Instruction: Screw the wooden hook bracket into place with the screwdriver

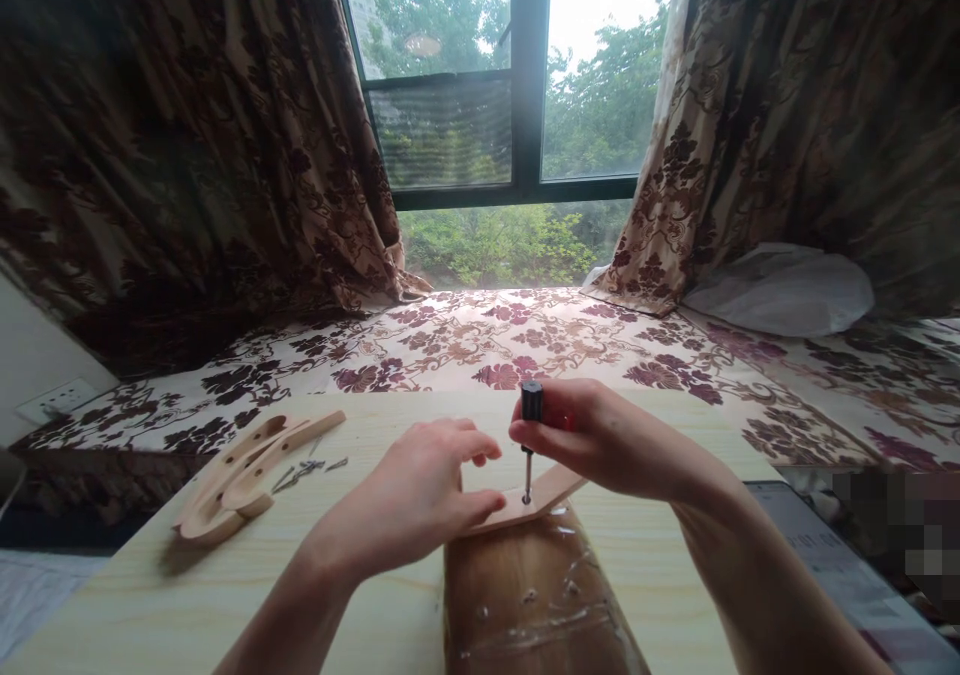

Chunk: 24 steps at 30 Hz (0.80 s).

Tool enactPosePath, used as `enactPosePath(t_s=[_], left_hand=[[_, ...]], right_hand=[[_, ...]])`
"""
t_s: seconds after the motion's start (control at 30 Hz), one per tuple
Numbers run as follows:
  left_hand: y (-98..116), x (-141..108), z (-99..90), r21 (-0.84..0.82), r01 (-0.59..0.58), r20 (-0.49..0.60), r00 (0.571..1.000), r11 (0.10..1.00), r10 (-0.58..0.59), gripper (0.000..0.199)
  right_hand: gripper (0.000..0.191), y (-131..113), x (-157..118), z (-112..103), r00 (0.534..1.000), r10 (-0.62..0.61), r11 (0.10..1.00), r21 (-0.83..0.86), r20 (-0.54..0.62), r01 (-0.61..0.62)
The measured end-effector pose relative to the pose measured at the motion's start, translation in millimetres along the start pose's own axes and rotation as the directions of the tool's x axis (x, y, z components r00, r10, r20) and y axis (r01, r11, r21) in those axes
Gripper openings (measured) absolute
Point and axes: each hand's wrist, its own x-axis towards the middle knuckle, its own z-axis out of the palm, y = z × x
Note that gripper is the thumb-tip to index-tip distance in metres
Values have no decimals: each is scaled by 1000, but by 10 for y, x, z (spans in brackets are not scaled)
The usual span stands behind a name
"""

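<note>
My right hand [574, 423] grips the black handle of a screwdriver [532, 407], held upright. Its metal shaft runs down to a hole or screw in a pale curved wooden piece [556, 487]; which of the two I cannot tell. That piece lies across the far end of a brown block [525, 595] wrapped in clear film or tape. Beside the screwdriver, my left hand [424, 490] has its thumb and fingers apart, the thumb at the wooden piece's left part. Some of the wooden piece is hidden behind my hands.
Curved wooden pieces with holes [225, 485] lie on the left of the light wooden table [390, 615], near several loose screws [300, 472]. A phone or tablet [832, 565] lies at the right. Beyond are a floral-covered ledge [480, 340], curtains [300, 155] and a plastic bag [784, 290].
</note>
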Motion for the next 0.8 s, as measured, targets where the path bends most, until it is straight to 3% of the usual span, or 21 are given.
enactPosePath(t_s=[0.1,0.17,0.43,0.8], left_hand=[[41,-25,36,55,26,81,996,998,-30,10],[69,-12,71,65,22,114,993,998,-29,13],[52,31,160,136,-29,69,997,990,20,25],[71,20,124,108,-17,71,997,994,9,22]], right_hand=[[20,-4,9,3,1000,12,999,-30,3,-12],[18,1,17,9,1000,17,1000,-20,7,-17],[14,-14,34,43,999,33,999,41,39,-35],[21,-41,47,111,1000,-24,999,-39,-5,24]])
